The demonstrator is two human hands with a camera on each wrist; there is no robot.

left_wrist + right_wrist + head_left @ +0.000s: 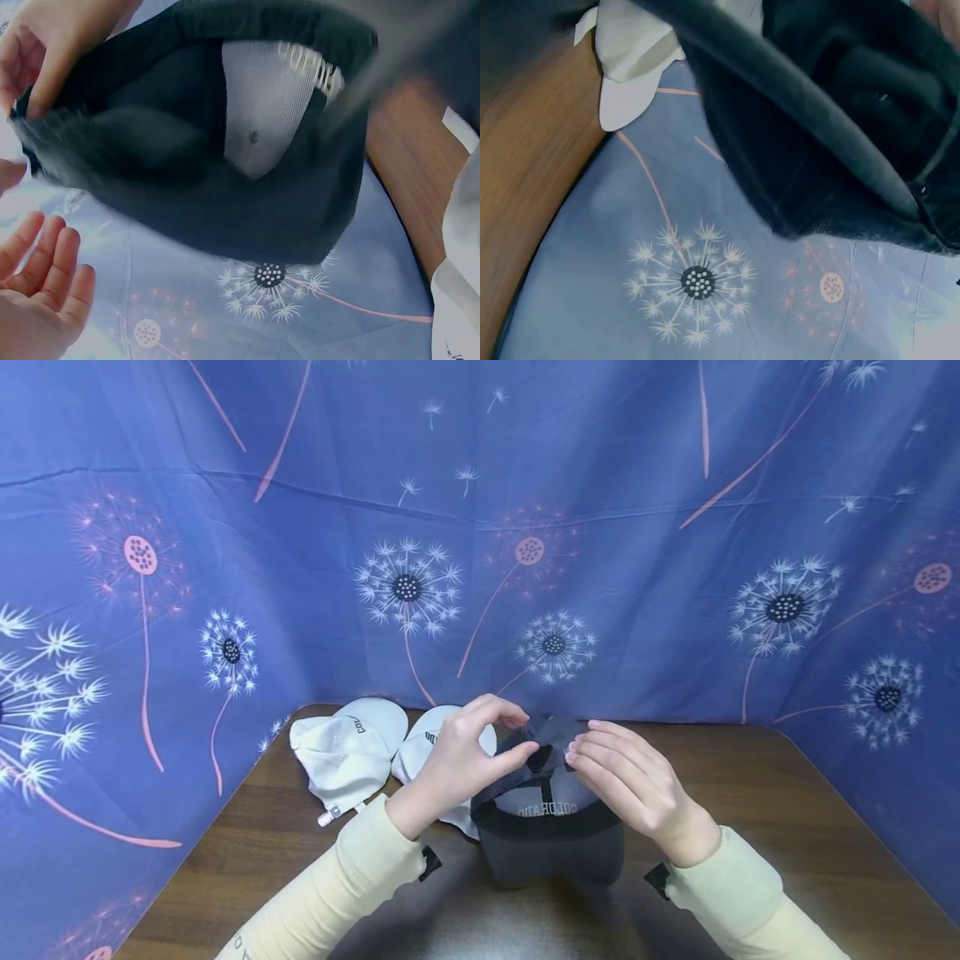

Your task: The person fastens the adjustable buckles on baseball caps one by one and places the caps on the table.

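Dark cap, lower centre of head view; left hand pinches its far edge; right hand alongside, fingers straight; probably best: 2 sides level, gentle even tension, avoid creasing.

We get fairly bright light in the head view, with soft glare on the table and shadow beneath the cap. In the left wrist view we find the cap's edge smeared; in the right, the cloth pales at a lower corner.
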